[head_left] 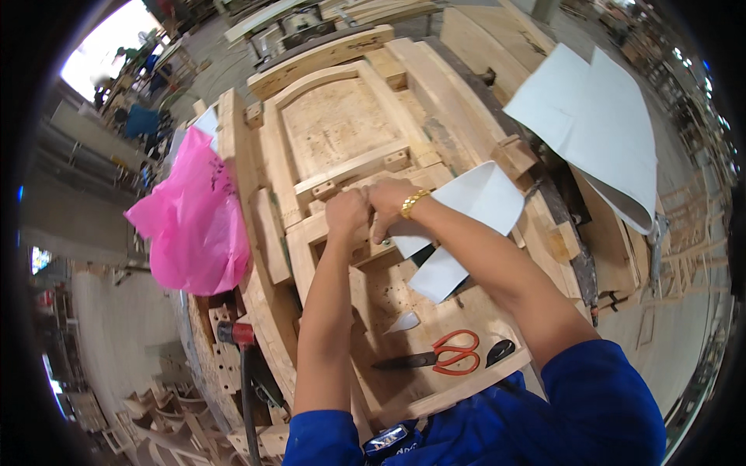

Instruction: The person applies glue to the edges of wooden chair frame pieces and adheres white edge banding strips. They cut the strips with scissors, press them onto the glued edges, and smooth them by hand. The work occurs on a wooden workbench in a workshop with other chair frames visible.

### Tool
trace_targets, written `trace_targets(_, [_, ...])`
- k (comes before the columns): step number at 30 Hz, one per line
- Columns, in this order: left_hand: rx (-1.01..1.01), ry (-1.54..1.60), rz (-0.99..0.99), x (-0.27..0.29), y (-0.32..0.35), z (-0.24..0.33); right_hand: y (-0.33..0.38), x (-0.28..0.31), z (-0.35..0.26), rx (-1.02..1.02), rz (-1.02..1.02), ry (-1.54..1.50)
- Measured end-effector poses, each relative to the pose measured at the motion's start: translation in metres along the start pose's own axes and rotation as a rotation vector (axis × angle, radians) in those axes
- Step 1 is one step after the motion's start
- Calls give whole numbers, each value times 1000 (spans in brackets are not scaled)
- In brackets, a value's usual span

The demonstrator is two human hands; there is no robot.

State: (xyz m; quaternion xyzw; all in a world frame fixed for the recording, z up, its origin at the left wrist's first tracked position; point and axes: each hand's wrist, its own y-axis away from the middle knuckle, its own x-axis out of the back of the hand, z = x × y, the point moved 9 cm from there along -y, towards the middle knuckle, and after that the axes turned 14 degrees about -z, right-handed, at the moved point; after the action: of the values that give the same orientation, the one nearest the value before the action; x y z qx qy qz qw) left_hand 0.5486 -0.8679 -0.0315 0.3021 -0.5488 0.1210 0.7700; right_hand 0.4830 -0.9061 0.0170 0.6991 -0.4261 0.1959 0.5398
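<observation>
At the middle of the frame, the left hand (346, 212) and right hand (388, 203) meet, both clenched on the edge of a white sheet (474, 206) against a wooden frame (326, 116). Pulling unevenly could tear it; red-handled scissors (435, 357) lie lower down, untouched

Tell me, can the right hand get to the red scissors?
Probably yes. The red scissors lie uncovered on the wood, near the right hand, with nothing between them, though that hand is busy at the frame.
</observation>
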Motion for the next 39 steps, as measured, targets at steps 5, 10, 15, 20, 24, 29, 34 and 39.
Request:
trace_targets(5, [30,-27,-45,10,-3,2,-8,-2,0,127,83,71])
trace_targets(10, [110,184,-73,8,5,-2,-9,-8,2,-35,-88,49])
trace_targets(15, [110,200,-104,5,2,1,-10,-8,4,-25,-86,85])
trace_targets(20, [66,164,-108,6,0,6,-14,-9,8,28,-67,69])
trace_targets(24, [73,170,-83,5,1,2,-15,-9,6,27,-71,92])
trace_targets(29, [108,152,-102,2,0,0,-17,-11,3,50,-67,96])
trace_targets(34, [54,55,-174,-1,-8,11,-17,-16,14,17,-68,141])
trace_targets(39, [65,50,-182,-1,-7,5,-8,-11,5,-48,-127,142])
